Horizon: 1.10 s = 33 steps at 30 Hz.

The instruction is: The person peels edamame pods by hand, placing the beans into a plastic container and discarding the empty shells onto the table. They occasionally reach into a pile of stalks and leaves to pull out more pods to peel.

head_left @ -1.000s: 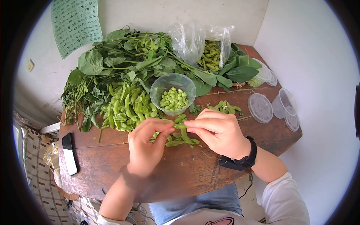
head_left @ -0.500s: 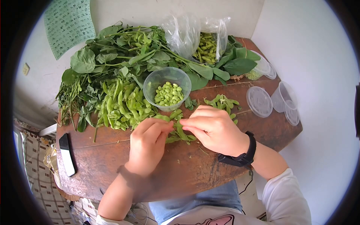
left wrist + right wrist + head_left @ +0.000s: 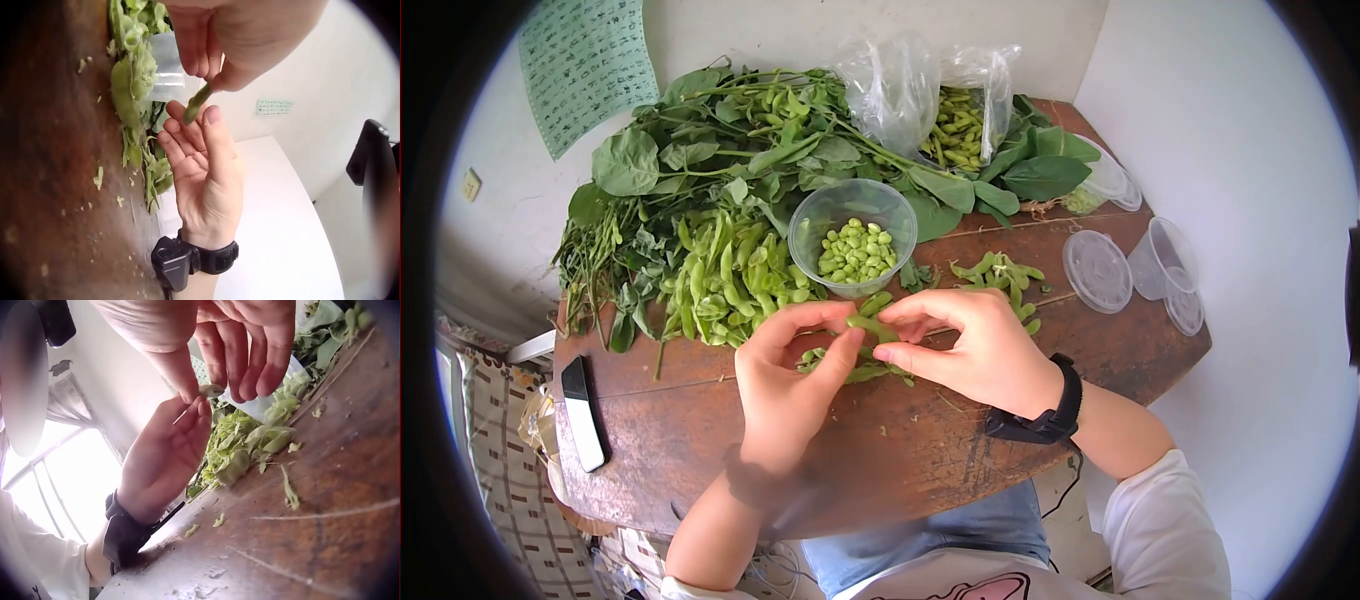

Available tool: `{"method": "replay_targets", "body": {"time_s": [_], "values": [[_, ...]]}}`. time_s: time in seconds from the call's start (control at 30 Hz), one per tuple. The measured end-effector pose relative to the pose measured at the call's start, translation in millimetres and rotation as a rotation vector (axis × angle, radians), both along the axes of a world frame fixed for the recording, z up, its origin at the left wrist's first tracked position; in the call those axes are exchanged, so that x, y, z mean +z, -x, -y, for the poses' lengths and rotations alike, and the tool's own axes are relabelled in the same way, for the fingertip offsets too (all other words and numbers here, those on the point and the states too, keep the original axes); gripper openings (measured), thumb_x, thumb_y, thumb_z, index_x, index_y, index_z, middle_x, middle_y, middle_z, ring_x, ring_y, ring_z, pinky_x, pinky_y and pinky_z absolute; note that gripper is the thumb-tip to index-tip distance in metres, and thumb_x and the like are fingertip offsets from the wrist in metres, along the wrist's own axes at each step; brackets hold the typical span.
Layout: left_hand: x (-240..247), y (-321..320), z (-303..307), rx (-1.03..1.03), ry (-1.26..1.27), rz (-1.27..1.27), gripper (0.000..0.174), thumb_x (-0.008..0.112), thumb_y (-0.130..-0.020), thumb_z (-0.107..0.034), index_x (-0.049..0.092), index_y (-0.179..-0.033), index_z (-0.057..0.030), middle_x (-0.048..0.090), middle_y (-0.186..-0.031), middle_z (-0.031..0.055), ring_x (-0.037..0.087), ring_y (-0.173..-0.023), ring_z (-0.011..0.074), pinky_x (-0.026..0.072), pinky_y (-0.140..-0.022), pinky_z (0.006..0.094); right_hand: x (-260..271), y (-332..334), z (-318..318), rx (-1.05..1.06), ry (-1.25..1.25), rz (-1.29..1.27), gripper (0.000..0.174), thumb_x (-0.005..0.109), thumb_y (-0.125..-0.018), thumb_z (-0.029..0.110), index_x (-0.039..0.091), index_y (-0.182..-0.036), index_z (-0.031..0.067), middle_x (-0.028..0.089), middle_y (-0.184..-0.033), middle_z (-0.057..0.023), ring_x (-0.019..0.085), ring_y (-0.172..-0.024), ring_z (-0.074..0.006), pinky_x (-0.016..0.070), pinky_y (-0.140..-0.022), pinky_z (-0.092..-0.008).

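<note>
Phone (image 3: 583, 425) was just lying near the left edge of the wooden table (image 3: 665, 440), and a clear round lid (image 3: 1097, 271) sat beside a plastic cup (image 3: 1146, 268) on the right. Green sheet (image 3: 590, 75) full of writing was up on the wall (image 3: 740, 35).

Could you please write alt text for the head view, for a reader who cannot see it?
A person's left hand pinches a green pod over a wooden table, with the right hand close beside it. Just beyond stands a clear tub of shelled beans; heaped pods lie to its left, leafy stalks behind.
</note>
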State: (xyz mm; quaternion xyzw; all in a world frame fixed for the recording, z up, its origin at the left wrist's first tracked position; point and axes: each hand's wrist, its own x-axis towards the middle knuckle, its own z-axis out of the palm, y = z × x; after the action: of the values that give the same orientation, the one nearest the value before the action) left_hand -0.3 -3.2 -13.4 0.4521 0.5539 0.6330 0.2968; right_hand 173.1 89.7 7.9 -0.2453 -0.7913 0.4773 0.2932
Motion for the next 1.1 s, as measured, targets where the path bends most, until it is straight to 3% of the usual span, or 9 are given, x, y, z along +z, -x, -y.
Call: {"method": "replay_targets", "body": {"time_s": [0.17,0.3,0.5,0.67,0.9,1.1], "values": [[6,-3,3,-0.072,0.018,-0.178,0.038,0.072,-0.078,0.005,0.064,-0.115,0.0024,0.072,-0.092,0.0107,0.069,-0.084,0.0136,0.0568,-0.077,0.0269,-3,-1,-6,0.045,-0.213,0.013,0.018,0.076,-0.079,0.005,0.071,-0.095,-0.0017,0.069,-0.083,-0.0108,0.065,-0.075,-0.0175,0.0526,-0.065,-0.0293],[6,-4,3,-0.09,0.022,-0.182,0.039,0.071,-0.078,0.006,0.063,-0.116,0.002,0.073,-0.092,0.0116,0.07,-0.084,0.0135,0.0575,-0.076,0.0269,-8,-1,-6,0.081,-0.265,-0.013,0.014,0.074,-0.079,0.003,0.071,-0.091,-0.0019,0.069,-0.081,-0.0113,0.065,-0.074,-0.0189,0.0513,-0.064,-0.0311],[8,-3,3,-0.132,0.056,-0.114,0.042,0.07,-0.078,0.008,0.062,-0.118,0.0015,0.072,-0.092,0.0111,0.069,-0.086,0.0136,0.0572,-0.077,0.0262,-8,-3,-4,0.113,0.0,0.058,0.011,0.072,-0.08,0.001,0.072,-0.09,-0.0026,0.069,-0.082,-0.0104,0.064,-0.074,-0.0159,0.0504,-0.065,-0.0294],[8,1,2,-0.185,0.078,0.078,0.048,0.069,-0.077,0.008,0.058,-0.123,0.0021,0.071,-0.089,0.0082,0.068,-0.088,0.0133,0.0553,-0.082,0.0264,-3,-3,-6,0.129,0.382,0.102,0.011,0.069,-0.085,0.005,0.074,-0.093,-0.0023,0.07,-0.078,-0.004,0.06,-0.071,-0.0062,0.0472,-0.063,-0.0232],[5,2,1,-0.233,0.137,0.226,0.052,0.068,-0.077,0.01,0.054,-0.127,0.0024,0.07,-0.086,0.007,0.068,-0.086,0.0134,0.0558,-0.08,0.0266,-7,-4,-7,0.114,0.653,0.07,0.015,0.069,-0.087,0.008,0.074,-0.094,-0.0036,0.07,-0.08,-0.0052,0.059,-0.072,-0.0055,0.0463,-0.064,-0.0216],[-4,5,-1,-0.302,0.116,0.425,0.06,0.068,-0.079,0.009,0.049,-0.135,0.002,0.07,-0.087,0.0037,0.067,-0.086,0.012,0.0542,-0.082,0.0271,-11,-2,-8,0.163,0.777,-0.043,0.016,0.066,-0.087,0.013,0.072,-0.085,-0.0019,0.07,-0.079,-0.0053,0.057,-0.068,-0.0057,0.0442,-0.061,-0.0217]]}}
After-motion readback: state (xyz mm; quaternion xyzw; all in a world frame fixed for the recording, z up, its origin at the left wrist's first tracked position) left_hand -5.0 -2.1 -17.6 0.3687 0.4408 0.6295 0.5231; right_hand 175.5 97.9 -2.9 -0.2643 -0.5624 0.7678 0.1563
